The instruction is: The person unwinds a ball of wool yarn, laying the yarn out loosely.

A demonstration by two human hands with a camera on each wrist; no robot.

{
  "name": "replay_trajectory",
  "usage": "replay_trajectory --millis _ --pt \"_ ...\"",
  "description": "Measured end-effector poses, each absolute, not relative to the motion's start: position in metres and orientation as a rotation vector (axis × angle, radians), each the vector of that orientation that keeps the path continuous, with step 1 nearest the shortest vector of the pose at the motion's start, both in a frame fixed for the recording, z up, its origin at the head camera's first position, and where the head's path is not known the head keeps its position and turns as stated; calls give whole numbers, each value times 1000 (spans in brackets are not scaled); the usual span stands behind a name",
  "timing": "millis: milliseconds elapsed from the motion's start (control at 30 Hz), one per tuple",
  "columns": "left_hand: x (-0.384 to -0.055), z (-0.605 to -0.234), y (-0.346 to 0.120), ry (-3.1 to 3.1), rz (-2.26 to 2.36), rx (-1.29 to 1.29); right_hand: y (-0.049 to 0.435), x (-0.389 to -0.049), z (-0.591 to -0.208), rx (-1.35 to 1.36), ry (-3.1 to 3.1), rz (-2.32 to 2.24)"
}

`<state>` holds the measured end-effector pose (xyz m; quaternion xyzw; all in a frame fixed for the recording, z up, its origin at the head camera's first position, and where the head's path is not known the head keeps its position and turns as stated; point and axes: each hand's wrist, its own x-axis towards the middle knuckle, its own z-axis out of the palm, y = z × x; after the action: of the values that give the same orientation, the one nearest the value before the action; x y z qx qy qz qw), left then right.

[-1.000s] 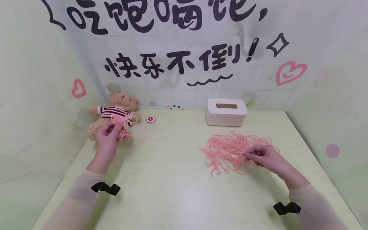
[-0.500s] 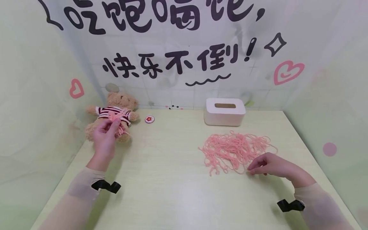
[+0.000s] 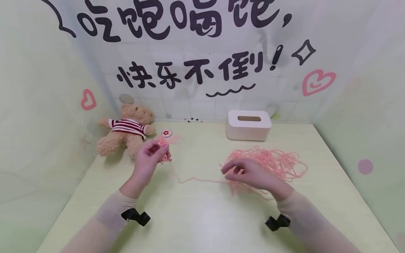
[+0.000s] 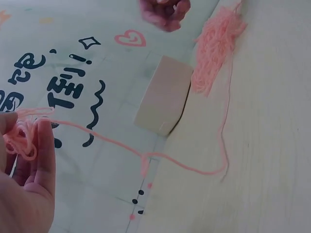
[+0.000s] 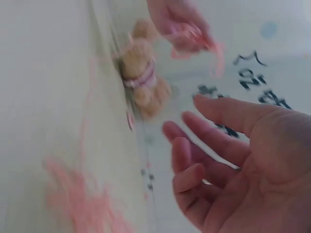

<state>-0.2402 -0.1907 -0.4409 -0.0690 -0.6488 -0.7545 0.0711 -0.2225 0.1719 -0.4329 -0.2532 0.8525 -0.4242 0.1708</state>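
Note:
My left hand (image 3: 148,158) pinches a small bundle of pink yarn (image 4: 22,138) between thumb and fingers, raised over the table left of its middle. One strand (image 3: 196,179) hangs from the bundle and runs across the table to a loose, tangled pile of pink yarn (image 3: 275,161) on the right. My right hand (image 3: 253,174) hovers in front of that pile and partly hides it in the head view. In the right wrist view its fingers (image 5: 214,165) are loosely bent, thumb apart, with nothing between them.
A teddy bear (image 3: 128,128) in a striped shirt leans at the back left. Beside it lies a small round badge with a red flower (image 3: 166,133). A white tissue box (image 3: 249,125) stands at the back, behind the yarn pile. Printed curtains enclose the table.
My left hand has moved right, away from the bear, with the yarn bundle. My right hand has left the pile's right front and moved left across it. A strand now stretches between bundle and pile.

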Motion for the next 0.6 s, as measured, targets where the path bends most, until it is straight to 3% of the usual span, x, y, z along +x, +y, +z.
replay_trajectory --millis 267,600 --pt "-237 -442 -166 -2008 -2281 -213 87 -233 -450 -779 2310 -1368" --pt "-239 -448 -162 -2040 -2209 -204 38 -241 -449 -622 2143 -1619"
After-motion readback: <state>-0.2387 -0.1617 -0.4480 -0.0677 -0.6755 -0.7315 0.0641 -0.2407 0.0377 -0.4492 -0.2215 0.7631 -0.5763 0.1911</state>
